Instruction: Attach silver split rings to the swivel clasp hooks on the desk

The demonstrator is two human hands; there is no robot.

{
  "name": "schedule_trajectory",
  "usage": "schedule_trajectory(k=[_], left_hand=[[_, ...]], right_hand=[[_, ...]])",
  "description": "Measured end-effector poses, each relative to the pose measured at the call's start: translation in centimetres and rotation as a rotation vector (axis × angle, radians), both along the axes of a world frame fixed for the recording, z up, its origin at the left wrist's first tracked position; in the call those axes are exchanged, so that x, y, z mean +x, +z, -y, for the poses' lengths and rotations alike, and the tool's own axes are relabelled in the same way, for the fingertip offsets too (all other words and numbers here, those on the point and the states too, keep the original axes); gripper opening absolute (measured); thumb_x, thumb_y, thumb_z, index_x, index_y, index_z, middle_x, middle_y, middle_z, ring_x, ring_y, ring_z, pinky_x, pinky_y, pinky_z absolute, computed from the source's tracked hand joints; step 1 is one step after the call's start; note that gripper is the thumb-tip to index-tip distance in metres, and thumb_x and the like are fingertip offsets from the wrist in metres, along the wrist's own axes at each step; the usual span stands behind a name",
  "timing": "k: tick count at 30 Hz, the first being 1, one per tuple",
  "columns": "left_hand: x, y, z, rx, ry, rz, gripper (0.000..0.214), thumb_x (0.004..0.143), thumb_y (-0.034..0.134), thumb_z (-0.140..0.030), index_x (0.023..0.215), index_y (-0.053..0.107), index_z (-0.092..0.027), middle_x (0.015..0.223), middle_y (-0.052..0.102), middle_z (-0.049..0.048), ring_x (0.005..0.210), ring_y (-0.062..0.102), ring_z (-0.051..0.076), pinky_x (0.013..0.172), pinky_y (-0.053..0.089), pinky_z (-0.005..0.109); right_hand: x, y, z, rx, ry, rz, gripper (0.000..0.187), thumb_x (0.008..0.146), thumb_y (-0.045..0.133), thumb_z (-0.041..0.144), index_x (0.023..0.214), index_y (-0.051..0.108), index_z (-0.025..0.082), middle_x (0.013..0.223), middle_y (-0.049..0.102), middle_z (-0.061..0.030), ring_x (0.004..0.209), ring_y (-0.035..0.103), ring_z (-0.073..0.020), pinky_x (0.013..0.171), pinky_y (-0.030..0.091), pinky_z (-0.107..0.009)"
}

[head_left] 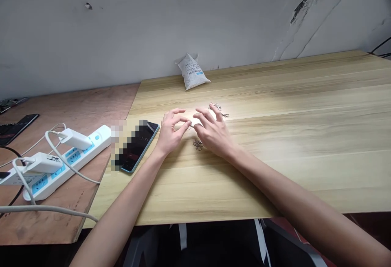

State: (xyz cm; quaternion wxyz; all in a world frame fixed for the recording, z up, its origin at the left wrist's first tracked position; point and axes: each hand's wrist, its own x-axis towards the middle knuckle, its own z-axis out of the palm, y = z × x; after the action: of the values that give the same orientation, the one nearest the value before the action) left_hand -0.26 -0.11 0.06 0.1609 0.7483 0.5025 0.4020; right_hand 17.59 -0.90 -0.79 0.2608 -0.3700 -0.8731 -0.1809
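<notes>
My left hand (171,133) is closed in a pinch, thumb and index finger on a small metal ring (190,126). My right hand (214,133) meets it from the other side, its thumb and index finger pinched at the same small metal piece; the exact part it grips is hidden. Just below the right fingers lies a small cluster of metal clasps (198,144) on the wooden table (293,153). Beyond the right hand are more metal clasps (217,106), partly covered by a finger, with a single clasp (225,115) beside them.
A phone (137,148) showing a clock lies left of my left hand. Farther left, a white power strip (73,159) with chargers and cables rests on a reddish board (100,100). A sealed grey-white plastic pouch (192,72) stands near the wall at the back.
</notes>
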Motion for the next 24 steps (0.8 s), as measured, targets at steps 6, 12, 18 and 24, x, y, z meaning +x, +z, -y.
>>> schedule_trajectory(k=[6,12,18,24], left_hand=[[0.5,0.4,0.4,0.005,0.007,0.032,0.008,0.088,0.066,-0.029,0.085,0.071,-0.023,0.123,0.062,0.0043,0.123,0.051,0.023,0.11,0.038,0.047],[-1.1,-0.2,-0.4,0.069,0.039,-0.226,0.013,0.089,0.064,-0.03,0.097,0.073,-0.025,0.126,0.06,0.0062,0.127,0.047,0.026,0.11,0.037,0.049],[-2.1,-0.9,-0.9,0.125,-0.034,-0.449,0.021,0.088,0.065,-0.031,0.108,0.071,-0.027,0.131,0.057,0.0085,0.13,0.043,0.03,0.104,0.041,0.05],[-1.8,-0.9,-1.0,0.22,-0.117,-0.57,0.015,0.093,0.059,-0.03,0.092,0.074,-0.027,0.132,0.058,0.0073,0.132,0.043,0.029,0.1,0.044,0.049]], right_hand=[[-0.1,0.2,0.3,0.037,-0.055,-0.08,0.027,0.093,0.045,0.013,0.086,0.071,0.019,0.117,0.067,-0.0098,0.123,0.05,-0.025,0.116,0.022,-0.051],[2.1,-0.2,-1.9,-0.107,-0.164,-0.221,0.018,0.09,0.056,0.023,0.081,0.071,0.019,0.114,0.066,-0.0108,0.11,0.055,-0.0261,0.106,0.033,-0.048],[3.7,-0.8,-3.6,-0.199,-0.22,-0.242,0.018,0.088,0.058,0.023,0.095,0.074,0.019,0.115,0.065,-0.0126,0.108,0.054,-0.0287,0.099,0.035,-0.049],[4.6,0.8,-2.2,-0.502,0.099,-0.133,0.017,0.089,0.059,0.021,0.096,0.074,0.022,0.094,0.067,-0.0068,0.086,0.056,-0.0202,0.074,0.041,-0.034]])
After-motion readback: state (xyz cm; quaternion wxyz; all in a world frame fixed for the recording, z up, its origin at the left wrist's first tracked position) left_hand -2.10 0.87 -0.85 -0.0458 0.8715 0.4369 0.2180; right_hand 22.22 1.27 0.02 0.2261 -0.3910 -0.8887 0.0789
